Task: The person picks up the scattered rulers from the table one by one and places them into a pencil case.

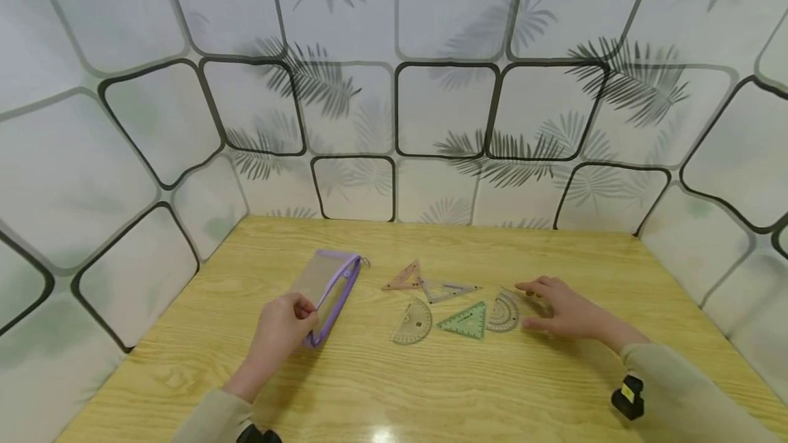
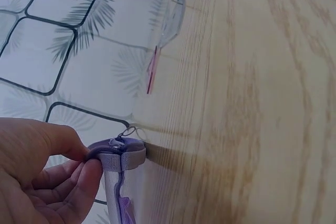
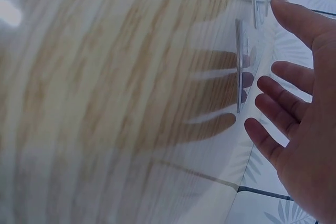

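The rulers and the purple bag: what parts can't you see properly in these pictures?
- Ruler markings: too small in the head view on the green triangle and the protractors.
- Pencil case: its near end is hidden by the left hand; the left wrist view cuts off all but the zipper end.
- Clear ruler: seen edge-on and blurred in the right wrist view, so its shape is unclear.
- Right hand: whether it touches a ruler is unclear.
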Available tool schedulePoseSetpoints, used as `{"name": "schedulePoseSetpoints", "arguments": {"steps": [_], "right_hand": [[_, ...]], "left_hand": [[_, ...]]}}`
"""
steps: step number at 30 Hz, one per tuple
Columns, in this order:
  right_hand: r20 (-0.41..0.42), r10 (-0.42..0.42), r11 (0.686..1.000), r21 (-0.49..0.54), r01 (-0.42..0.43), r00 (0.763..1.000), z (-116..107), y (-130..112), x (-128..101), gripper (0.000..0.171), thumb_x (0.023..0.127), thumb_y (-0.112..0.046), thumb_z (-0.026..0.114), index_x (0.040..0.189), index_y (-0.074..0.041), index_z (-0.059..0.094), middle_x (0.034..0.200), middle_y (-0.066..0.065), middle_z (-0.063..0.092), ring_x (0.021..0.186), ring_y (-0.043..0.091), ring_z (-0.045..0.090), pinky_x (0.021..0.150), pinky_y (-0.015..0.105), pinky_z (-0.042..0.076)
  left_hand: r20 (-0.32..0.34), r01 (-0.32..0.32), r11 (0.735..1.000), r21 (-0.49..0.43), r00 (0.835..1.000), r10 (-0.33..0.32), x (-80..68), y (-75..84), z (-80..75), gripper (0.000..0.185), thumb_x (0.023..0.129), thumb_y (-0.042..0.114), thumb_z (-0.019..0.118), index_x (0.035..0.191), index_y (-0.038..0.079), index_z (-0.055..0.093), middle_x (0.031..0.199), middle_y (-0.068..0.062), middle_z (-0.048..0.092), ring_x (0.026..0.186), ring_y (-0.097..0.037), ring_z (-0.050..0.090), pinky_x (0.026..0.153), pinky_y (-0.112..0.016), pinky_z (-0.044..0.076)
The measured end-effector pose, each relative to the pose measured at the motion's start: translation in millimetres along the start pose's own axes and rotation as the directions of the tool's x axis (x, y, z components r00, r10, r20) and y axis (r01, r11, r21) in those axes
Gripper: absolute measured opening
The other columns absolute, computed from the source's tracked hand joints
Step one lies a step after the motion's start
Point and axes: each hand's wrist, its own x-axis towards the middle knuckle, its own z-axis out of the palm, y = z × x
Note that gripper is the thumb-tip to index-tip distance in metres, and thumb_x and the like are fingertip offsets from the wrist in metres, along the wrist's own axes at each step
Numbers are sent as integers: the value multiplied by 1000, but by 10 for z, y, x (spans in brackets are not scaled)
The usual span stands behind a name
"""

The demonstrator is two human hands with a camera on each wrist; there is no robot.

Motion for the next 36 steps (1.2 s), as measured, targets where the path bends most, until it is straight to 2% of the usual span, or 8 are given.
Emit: {"name": "schedulePoseSetpoints", "arguments": {"steps": [5, 8, 20, 25, 29, 36], "right_hand": [[-26, -11, 999, -38, 10, 1000, 30, 56, -8, 64, 86, -46, 73, 133, -5, 59, 106, 2, 59, 96, 17, 54, 77, 37, 51], [-32, -14, 999, -53, 12, 999, 42, 80, -14, 62, 86, -45, 73, 131, -5, 61, 102, 1, 58, 92, 14, 53, 74, 33, 49], [34, 42, 999, 12, -42, 999, 1, 75, -38, 58, 86, -42, 73, 129, -5, 62, 97, 2, 55, 88, 13, 53, 70, 30, 49], [69, 83, 995, 40, -86, 994, -10, 58, -52, 57, 87, -41, 73, 131, -6, 62, 90, -1, 50, 77, 7, 41, 63, 22, 37], [75, 94, 995, 32, -96, 993, -14, 47, -53, 56, 86, -39, 74, 130, -6, 63, 85, -1, 48, 73, 6, 34, 61, 21, 29], [87, 132, 990, 44, -136, 987, -36, 15, -48, 54, 85, -36, 75, 128, -6, 63, 86, 0, 50, 74, 9, 38, 61, 22, 33]], "left_hand": [[1, 17, 1000, -13, 1000, -17, -3, 19, -4, 5, 78, 4, 66, 75, 1, 68, 69, -5, 67, 59, -9, 55, 49, -17, 45], [4, 23, 999, -23, 1000, -23, -5, 30, -8, 5, 78, 4, 66, 75, 2, 68, 68, -5, 68, 57, -8, 57, 48, -17, 46], [27, 37, 997, -72, 999, -35, -20, 65, -10, 4, 81, 1, 65, 80, -1, 68, 70, -7, 68, 53, -9, 60, 45, -17, 51], [35, 32, 998, -60, 999, -30, -31, 76, -8, 4, 81, 2, 65, 80, 1, 68, 68, -7, 67, 53, -9, 60, 44, -19, 49], [42, 41, 996, -79, 998, -38, -43, 96, -1, 4, 81, 2, 64, 79, 1, 67, 68, -7, 67, 52, -9, 60, 44, -19, 50], [61, 61, 988, -139, 997, -53, -60, 137, 19, 4, 81, 1, 65, 78, -1, 67, 67, -7, 67, 52, -11, 62, 46, -19, 54]]}}
